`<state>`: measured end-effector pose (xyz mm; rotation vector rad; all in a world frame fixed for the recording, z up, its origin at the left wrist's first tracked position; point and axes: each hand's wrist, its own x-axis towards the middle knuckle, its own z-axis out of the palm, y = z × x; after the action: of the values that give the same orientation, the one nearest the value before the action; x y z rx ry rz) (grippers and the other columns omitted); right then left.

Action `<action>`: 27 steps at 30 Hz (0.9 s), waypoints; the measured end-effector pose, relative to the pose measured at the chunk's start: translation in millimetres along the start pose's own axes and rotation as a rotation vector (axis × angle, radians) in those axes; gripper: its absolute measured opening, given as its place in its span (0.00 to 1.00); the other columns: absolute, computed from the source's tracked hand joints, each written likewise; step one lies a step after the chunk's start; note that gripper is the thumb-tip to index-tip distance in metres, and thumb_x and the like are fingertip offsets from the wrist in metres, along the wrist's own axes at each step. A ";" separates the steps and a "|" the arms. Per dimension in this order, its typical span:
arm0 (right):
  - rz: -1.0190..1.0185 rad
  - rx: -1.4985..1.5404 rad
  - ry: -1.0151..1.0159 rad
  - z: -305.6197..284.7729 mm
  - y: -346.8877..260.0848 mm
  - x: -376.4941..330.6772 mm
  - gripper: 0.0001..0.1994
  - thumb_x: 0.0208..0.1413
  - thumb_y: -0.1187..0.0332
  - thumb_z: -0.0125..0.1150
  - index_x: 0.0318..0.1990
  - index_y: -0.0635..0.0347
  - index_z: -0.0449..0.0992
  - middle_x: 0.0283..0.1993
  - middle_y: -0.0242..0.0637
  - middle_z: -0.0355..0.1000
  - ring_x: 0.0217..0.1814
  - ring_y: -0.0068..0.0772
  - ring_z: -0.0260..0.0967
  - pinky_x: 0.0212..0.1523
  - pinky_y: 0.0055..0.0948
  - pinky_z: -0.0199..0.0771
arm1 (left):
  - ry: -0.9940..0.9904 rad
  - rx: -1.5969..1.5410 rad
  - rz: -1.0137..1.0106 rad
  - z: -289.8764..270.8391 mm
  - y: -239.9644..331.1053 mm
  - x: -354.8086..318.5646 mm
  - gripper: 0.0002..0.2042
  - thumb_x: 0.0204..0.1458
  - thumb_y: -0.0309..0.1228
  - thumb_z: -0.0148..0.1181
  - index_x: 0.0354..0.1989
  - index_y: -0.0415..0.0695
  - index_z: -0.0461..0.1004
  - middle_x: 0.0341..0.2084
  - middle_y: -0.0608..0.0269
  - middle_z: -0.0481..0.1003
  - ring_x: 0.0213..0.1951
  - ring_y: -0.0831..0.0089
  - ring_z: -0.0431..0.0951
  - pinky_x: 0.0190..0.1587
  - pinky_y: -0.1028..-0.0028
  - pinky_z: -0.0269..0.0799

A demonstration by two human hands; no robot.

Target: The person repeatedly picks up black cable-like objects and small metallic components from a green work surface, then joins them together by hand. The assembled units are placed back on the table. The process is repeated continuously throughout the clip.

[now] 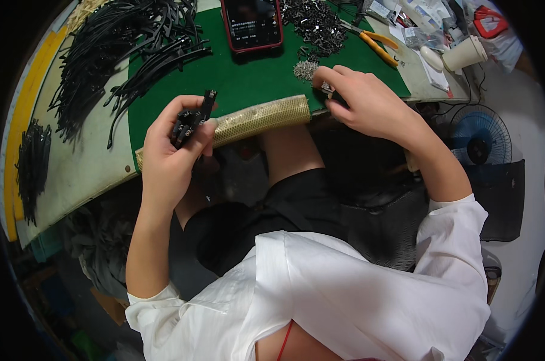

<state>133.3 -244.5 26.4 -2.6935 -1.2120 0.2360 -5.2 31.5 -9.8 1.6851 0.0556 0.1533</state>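
Observation:
A bunch of black eyeglass temples [188, 125] is gripped in my left hand [170, 135], their hinge ends sticking up between thumb and fingers. My right hand [366, 99] is closed at the table's front edge, beside a small heap of tiny silvery metal parts [305, 70]. Something dark with a metallic glint shows between its fingers, too covered to name. A padded roll [260, 120] in yellowish mesh runs along the front edge between my hands. Many more black temples [98, 54] lie piled at the far left, with a smaller bundle [33, 162] near the left edge.
A phone [252, 27] in a red case lies on the green mat [236, 78]. Behind my right hand are a heap of small black parts [317, 27] and orange-handled pliers [378, 48]. A white cup [465, 54] lies at the right; a blue fan [480, 135] stands below the table.

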 end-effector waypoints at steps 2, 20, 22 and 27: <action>-0.045 0.013 0.032 -0.4 -1.4 0.9 0.13 0.55 0.71 0.53 0.49 0.59 0.71 0.38 0.50 0.73 0.40 0.55 0.74 0.43 0.47 0.74 | 0.026 -0.005 0.027 3.1 0.6 -1.5 0.10 0.57 0.23 0.60 0.46 0.38 0.74 0.21 0.71 0.72 0.25 0.85 0.69 0.28 0.82 0.62; 0.020 1.492 -0.061 3.5 -91.0 0.9 0.17 0.62 0.67 0.59 0.57 0.53 0.69 0.44 0.34 0.68 0.18 0.14 0.65 0.16 0.14 0.62 | 0.251 0.534 0.675 18.0 17.2 6.8 0.20 0.35 0.13 0.58 0.41 0.37 0.77 0.32 0.51 0.80 0.29 0.56 0.82 0.30 0.69 0.77; 0.008 1.543 -0.048 6.4 -92.8 2.4 0.18 0.62 0.66 0.59 0.58 0.53 0.69 0.44 0.34 0.68 0.18 0.14 0.66 0.16 0.14 0.62 | 0.253 0.529 0.671 18.7 13.6 6.8 0.20 0.35 0.13 0.59 0.42 0.36 0.77 0.32 0.50 0.80 0.29 0.56 0.82 0.30 0.70 0.77; 0.053 1.570 -0.062 8.3 -99.0 3.9 0.18 0.62 0.66 0.59 0.58 0.53 0.68 0.44 0.34 0.67 0.18 0.14 0.66 0.16 0.13 0.61 | 0.262 0.512 0.675 19.9 11.4 6.7 0.19 0.35 0.14 0.60 0.41 0.35 0.77 0.31 0.51 0.80 0.28 0.57 0.82 0.29 0.70 0.77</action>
<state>62.4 -176.2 40.4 -1.3071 -0.4759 0.8302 3.4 11.4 -0.2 2.1290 -0.3054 0.9310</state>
